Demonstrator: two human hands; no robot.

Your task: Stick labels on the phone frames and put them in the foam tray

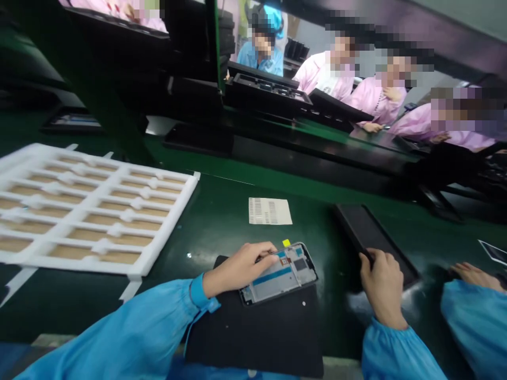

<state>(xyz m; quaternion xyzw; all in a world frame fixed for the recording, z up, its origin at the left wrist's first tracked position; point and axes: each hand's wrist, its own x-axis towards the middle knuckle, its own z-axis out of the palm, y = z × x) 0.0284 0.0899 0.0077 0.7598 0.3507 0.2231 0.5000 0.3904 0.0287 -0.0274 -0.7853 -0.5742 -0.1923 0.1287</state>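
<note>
My left hand (237, 269) curls over the frame (287, 274), which lies flat on the mat (261, 332), mid-bench (222, 221). My right hand (382, 287) grips the tray (368, 232) by its near end.

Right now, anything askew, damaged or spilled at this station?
Nothing damaged or spilled. Phone frame lies skewed on the black mat under the left hand; right hand grips a black tray angled across the belt. A small yellow tab sits at its far end.
</note>
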